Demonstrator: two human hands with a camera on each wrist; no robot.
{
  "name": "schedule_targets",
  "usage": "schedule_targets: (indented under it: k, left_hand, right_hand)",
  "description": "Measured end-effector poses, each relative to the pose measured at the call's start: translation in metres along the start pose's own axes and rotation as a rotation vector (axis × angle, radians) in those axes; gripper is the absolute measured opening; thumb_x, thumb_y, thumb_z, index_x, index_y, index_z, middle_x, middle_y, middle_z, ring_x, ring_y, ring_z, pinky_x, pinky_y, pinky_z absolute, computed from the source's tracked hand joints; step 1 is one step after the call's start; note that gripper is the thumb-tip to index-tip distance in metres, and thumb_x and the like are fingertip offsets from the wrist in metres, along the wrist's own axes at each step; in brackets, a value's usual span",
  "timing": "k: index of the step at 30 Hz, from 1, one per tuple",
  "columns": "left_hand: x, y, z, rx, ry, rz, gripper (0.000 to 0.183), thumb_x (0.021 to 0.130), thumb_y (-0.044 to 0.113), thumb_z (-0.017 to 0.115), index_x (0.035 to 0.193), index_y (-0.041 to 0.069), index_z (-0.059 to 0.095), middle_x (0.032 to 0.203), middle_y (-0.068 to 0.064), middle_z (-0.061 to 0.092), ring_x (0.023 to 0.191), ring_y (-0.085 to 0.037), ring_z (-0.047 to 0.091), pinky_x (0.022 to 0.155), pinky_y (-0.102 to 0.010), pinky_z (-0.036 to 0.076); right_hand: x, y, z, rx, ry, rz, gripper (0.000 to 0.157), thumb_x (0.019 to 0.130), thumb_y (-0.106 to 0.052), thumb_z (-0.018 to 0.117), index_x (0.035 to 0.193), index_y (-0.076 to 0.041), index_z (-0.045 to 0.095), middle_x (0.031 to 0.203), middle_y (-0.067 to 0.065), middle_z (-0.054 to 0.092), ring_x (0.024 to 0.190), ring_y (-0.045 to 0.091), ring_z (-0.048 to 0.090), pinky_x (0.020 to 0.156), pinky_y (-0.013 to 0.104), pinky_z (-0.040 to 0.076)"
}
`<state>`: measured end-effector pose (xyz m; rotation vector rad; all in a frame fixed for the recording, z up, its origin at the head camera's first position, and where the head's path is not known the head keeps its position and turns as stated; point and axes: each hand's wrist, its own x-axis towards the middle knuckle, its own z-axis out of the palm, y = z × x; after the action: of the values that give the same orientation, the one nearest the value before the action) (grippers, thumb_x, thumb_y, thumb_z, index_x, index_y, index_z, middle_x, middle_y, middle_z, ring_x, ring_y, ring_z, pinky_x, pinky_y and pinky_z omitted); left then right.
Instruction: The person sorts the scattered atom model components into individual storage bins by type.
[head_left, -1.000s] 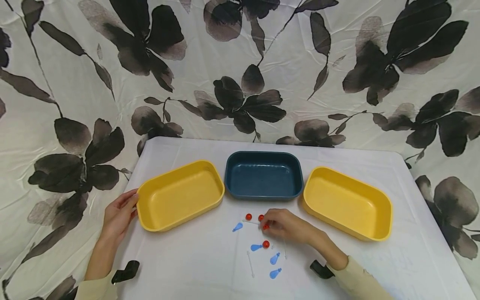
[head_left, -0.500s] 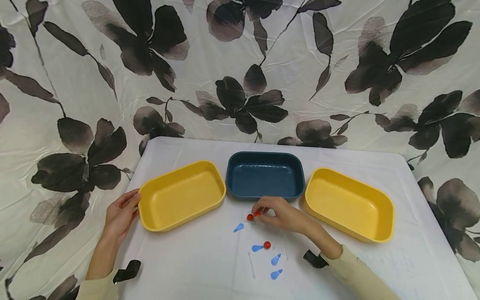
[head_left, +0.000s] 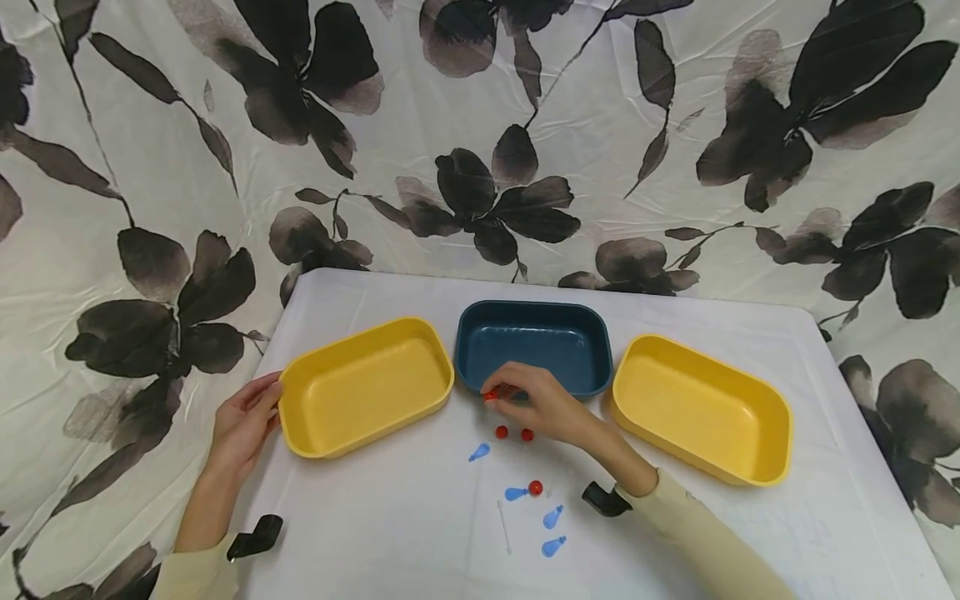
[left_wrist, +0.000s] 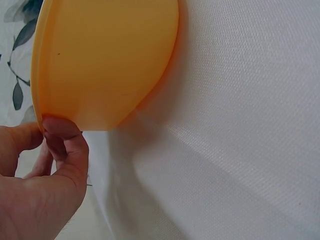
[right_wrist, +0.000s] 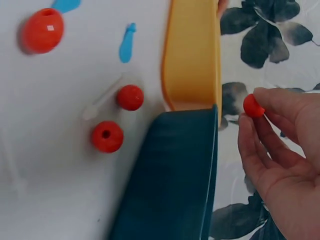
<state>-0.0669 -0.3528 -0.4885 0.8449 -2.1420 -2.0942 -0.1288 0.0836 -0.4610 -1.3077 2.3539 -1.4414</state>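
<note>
My right hand point(head_left: 536, 398) pinches a red bead point(right_wrist: 253, 105) between thumb and fingertips, above the near left rim of the dark blue tray point(head_left: 532, 310). My left hand point(head_left: 242, 425) holds the left end of a yellow tray point(head_left: 360, 392); its thumb and fingers pinch the rim in the left wrist view. On the white cloth in front lie three more red beads, two close together by the blue tray, such as this bead point(right_wrist: 107, 136). The third bead point(head_left: 536, 488) touches or nearly touches a blue bulb-shaped piece point(head_left: 516, 494).
A second yellow tray point(head_left: 701, 408) stands to the right of the blue one. More small blue bulb-shaped pieces, one being this piece point(head_left: 553, 547), lie on the table near a thin white stick point(head_left: 504, 527). A floral curtain point(head_left: 480, 208) hangs behind the table.
My right hand has picked up a red bead from the group on the table and carried it up and left to the blue tray's rim. The left hand stays at the yellow tray.
</note>
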Motion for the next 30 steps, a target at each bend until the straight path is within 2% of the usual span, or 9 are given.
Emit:
schedule_targets:
  k: [12, 19, 30]
  left_hand:
    - [-0.002, 0.002, 0.001, 0.003, -0.008, -0.007, 0.052, 0.102, 0.033, 0.064, 0.147, 0.01, 0.051, 0.112, 0.013, 0.059, 0.094, 0.0, 0.061, 0.077, -0.012, 0.054]
    - [-0.003, 0.001, 0.001, -0.01, 0.007, -0.007, 0.049, 0.102, 0.033, 0.064, 0.145, 0.011, 0.054, 0.11, 0.015, 0.061, 0.093, 0.0, 0.062, 0.076, -0.012, 0.054]
    - [-0.003, 0.0, 0.001, -0.054, 0.005, 0.01, 0.043, 0.102, 0.03, 0.065, 0.14, 0.012, 0.057, 0.108, 0.015, 0.063, 0.092, 0.0, 0.063, 0.075, -0.013, 0.055]
  right_hand:
    - [0.028, -0.002, 0.012, 0.035, 0.094, 0.015, 0.017, 0.093, -0.002, 0.074, 0.11, -0.001, 0.071, 0.107, 0.007, 0.069, 0.096, 0.018, 0.067, 0.09, 0.034, 0.059]
    - [0.044, 0.002, 0.018, 0.059, 0.094, 0.065, 0.02, 0.093, -0.001, 0.074, 0.112, 0.003, 0.07, 0.109, 0.009, 0.068, 0.099, 0.019, 0.066, 0.092, 0.038, 0.058]
    - [0.064, 0.006, 0.032, 0.085, 0.074, 0.138, 0.019, 0.095, -0.003, 0.072, 0.113, 0.004, 0.07, 0.108, 0.011, 0.069, 0.099, 0.022, 0.065, 0.092, 0.035, 0.058]
